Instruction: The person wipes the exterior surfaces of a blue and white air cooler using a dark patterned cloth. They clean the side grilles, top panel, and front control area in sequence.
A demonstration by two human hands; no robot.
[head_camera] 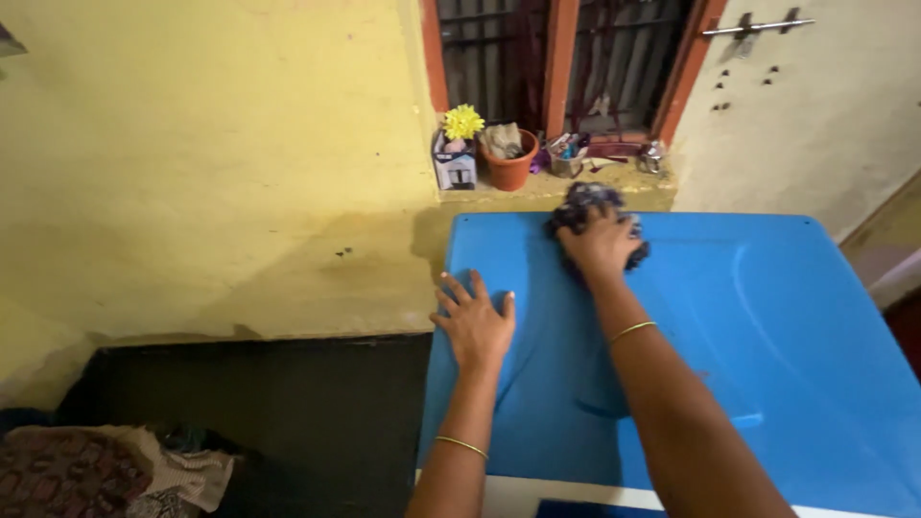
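A large blue plastic lid [787, 326] with a smooth moulded top fills the right half of the head view. My left hand [475, 321] lies flat on its left edge, fingers spread, holding nothing. My right hand [602, 245] presses down on a dark crumpled cloth [585, 203] near the lid's far edge, close to the window sill. Thin gold bangles circle both wrists.
Behind the lid a yellow sill [537, 187] carries a small box with a yellow flower [462, 122], a terracotta pot [508, 163] and small clutter, under a barred window [566, 58]. Yellow wall at left, dark floor [288, 412] below, bundled cloths [106, 470] at bottom left.
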